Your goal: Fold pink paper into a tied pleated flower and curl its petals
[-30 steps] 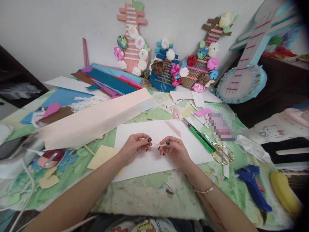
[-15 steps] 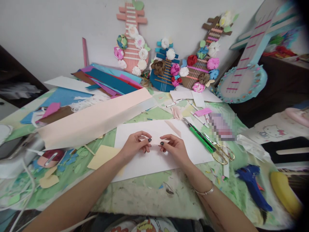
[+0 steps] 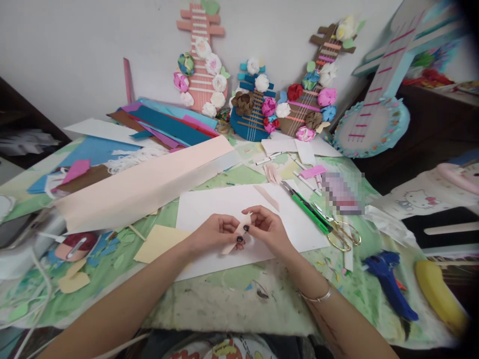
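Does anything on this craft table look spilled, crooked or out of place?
Nothing damaged. Paper scraps lie scattered over the table cover at the left, and the blue glue gun lies on its side near the right edge.

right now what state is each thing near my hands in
left hand, pinched shut on the pink paper strip
right hand, pinched shut on the strip's upper end
pink paper strip, slanted, gripped by both hands
white sheet, flat under both hands
green utility knife, lying flat
scissors, lying flat, blades look shut
glue gun, lying on its side
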`<state>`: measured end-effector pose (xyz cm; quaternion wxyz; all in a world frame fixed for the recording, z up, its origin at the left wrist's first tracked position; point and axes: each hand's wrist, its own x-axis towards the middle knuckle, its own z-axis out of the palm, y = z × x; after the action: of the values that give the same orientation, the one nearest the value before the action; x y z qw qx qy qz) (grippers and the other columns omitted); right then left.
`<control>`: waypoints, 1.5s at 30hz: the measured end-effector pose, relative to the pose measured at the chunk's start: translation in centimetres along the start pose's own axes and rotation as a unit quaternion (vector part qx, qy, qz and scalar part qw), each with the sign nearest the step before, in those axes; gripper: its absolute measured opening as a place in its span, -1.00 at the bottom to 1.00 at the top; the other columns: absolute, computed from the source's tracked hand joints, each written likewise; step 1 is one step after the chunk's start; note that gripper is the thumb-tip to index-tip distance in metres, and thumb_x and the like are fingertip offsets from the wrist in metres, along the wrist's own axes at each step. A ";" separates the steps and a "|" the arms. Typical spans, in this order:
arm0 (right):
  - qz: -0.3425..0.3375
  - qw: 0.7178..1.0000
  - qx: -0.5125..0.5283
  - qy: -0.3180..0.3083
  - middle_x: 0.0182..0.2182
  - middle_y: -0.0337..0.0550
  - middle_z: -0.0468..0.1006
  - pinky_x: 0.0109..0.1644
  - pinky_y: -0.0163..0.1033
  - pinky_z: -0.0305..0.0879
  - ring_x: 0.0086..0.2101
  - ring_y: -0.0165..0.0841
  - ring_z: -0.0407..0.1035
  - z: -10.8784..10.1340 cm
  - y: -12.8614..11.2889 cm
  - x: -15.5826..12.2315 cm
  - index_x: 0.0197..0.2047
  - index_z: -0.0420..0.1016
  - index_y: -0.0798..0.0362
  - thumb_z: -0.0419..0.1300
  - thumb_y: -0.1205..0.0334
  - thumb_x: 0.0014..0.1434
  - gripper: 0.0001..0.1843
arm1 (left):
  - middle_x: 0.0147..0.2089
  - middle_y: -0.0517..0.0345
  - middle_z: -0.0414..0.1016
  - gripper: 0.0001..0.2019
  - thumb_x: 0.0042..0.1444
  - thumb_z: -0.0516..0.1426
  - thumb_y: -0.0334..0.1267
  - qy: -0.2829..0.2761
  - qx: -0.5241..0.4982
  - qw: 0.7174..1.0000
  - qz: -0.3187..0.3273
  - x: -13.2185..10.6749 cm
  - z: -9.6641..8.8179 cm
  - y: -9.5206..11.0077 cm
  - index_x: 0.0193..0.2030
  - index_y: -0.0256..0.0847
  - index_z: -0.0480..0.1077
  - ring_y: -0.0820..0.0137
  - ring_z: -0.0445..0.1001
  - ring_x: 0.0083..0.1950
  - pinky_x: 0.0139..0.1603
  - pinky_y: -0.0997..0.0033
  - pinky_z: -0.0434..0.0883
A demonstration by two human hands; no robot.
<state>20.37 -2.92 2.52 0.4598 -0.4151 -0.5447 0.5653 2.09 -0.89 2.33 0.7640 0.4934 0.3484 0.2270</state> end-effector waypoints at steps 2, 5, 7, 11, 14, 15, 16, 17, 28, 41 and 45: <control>-0.011 1.000 0.016 0.017 -0.45 -0.26 0.39 -0.33 -0.34 0.26 -0.42 -0.46 0.30 0.2 0.3 0.1 -0.18 0.41 0.02 0.27 0.22 -0.04 -0.69 | -0.42 -0.01 0.55 -0.76 -0.11 0.28 -0.24 0.020 -0.015 1.000 0.008 0.0 0.2 -0.1 -0.32 -0.33 0.42 0.36 0.52 -0.40 -0.33 0.40 0.43; -0.008 0.999 0.016 0.051 -0.43 -0.24 0.44 -0.28 -0.31 0.29 -0.39 -0.44 0.34 0.4 0.5 0.1 -0.23 0.41 0.03 0.30 0.20 -0.06 -0.72 | -0.40 -0.02 0.57 -0.74 -0.13 0.30 -0.25 0.066 -0.025 0.997 0.032 0.1 0.5 0.1 -0.33 -0.34 0.40 0.36 0.53 -0.38 -0.31 0.42 0.42; 0.002 0.998 -0.001 0.069 -0.47 -0.23 0.45 -0.31 -0.30 0.29 -0.43 -0.43 0.35 0.7 0.5 0.0 -0.30 0.43 0.05 0.30 0.19 -0.05 -0.78 | -0.40 0.00 0.58 -0.73 -0.15 0.30 -0.25 0.091 -0.028 0.994 0.046 0.1 0.7 0.2 -0.34 -0.34 0.38 0.37 0.53 -0.38 -0.30 0.44 0.41; 0.000 0.994 -0.062 0.087 -0.53 -0.21 0.48 -0.37 -0.27 0.30 -0.51 -0.41 0.35 1.3 0.0 -0.3 -0.42 0.48 0.06 0.27 0.19 -0.02 -0.88 | -0.44 0.04 0.58 -0.70 -0.18 0.32 -0.24 0.124 -0.029 0.991 0.047 0.2 0.9 0.1 -0.35 -0.32 0.35 0.34 0.54 -0.40 -0.33 0.44 0.40; -0.021 0.988 -0.105 0.113 -0.48 -0.17 0.51 -0.37 -0.27 0.29 -0.49 -0.40 0.35 1.6 -0.2 -0.5 -0.45 0.54 0.05 0.26 0.21 -0.01 -0.90 | -0.42 0.04 0.59 -0.69 -0.20 0.33 -0.25 0.133 -0.027 0.990 0.045 0.3 1.0 -0.1 -0.35 -0.30 0.34 0.30 0.55 -0.37 -0.31 0.41 0.41; -0.028 0.986 -0.115 0.118 -0.49 -0.17 0.51 -0.38 -0.28 0.28 -0.49 -0.40 0.35 1.7 -0.3 -0.6 -0.45 0.55 0.04 0.25 0.22 0.00 -0.91 | -0.42 0.04 0.59 -0.68 -0.20 0.33 -0.25 0.134 -0.025 0.990 0.045 0.3 1.0 -0.2 -0.35 -0.29 0.33 0.30 0.56 -0.36 -0.31 0.41 0.41; -0.033 0.984 -0.124 0.120 -0.49 -0.17 0.51 -0.38 -0.28 0.27 -0.48 -0.40 0.34 1.7 -0.3 -0.6 -0.46 0.56 0.03 0.25 0.22 0.00 -0.91 | -0.42 0.05 0.59 -0.69 -0.20 0.33 -0.25 0.137 -0.022 0.989 0.047 0.3 1.0 -0.2 -0.34 -0.29 0.33 0.30 0.56 -0.36 -0.32 0.41 0.42; -0.039 0.983 -0.131 0.121 -0.50 -0.17 0.51 -0.38 -0.28 0.27 -0.48 -0.39 0.34 1.8 -0.3 -0.7 -0.46 0.56 0.03 0.24 0.23 0.01 -0.91 | -0.42 0.07 0.59 -0.69 -0.19 0.32 -0.25 0.140 -0.019 0.989 0.048 0.3 1.0 -0.3 -0.34 -0.28 0.33 0.30 0.55 -0.37 -0.33 0.42 0.41; -0.102 0.973 -0.182 0.101 -0.48 -0.15 0.49 -0.33 -0.27 0.24 -0.44 -0.39 0.30 1.7 -0.5 -1.0 -0.41 0.56 0.02 0.16 0.27 0.09 -0.86 | -0.38 0.08 0.56 -0.67 -0.18 0.32 -0.25 0.111 0.008 0.990 0.088 0.2 1.1 -0.2 -0.30 -0.27 0.32 0.35 0.52 -0.33 -0.26 0.40 0.42; -0.104 0.962 -0.246 0.061 -0.55 -0.22 0.47 -0.40 -0.34 0.20 -0.49 -0.45 0.31 2.0 -0.9 -1.3 -0.44 0.52 0.06 0.16 0.27 0.07 -0.87 | -0.43 0.11 0.48 -0.87 -0.09 0.28 -0.28 0.119 0.027 0.978 0.170 -0.2 0.3 0.3 -0.47 -0.32 0.48 0.44 0.41 -0.36 -0.26 0.47 0.37; -0.129 0.957 -0.256 0.056 -0.55 -0.22 0.47 -0.40 -0.34 0.21 -0.48 -0.44 0.32 1.8 -0.9 -1.3 -0.45 0.50 0.06 0.14 0.32 0.06 -0.87 | -0.43 0.11 0.49 -0.88 -0.04 0.25 -0.29 0.106 0.019 0.980 0.166 -0.3 0.2 0.3 -0.46 -0.32 0.49 0.46 0.40 -0.36 -0.28 0.49 0.34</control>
<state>19.00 -4.64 3.53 0.4368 -0.4759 -0.6934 0.3193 2.03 -1.05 2.76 0.6653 0.5316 0.3449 0.3947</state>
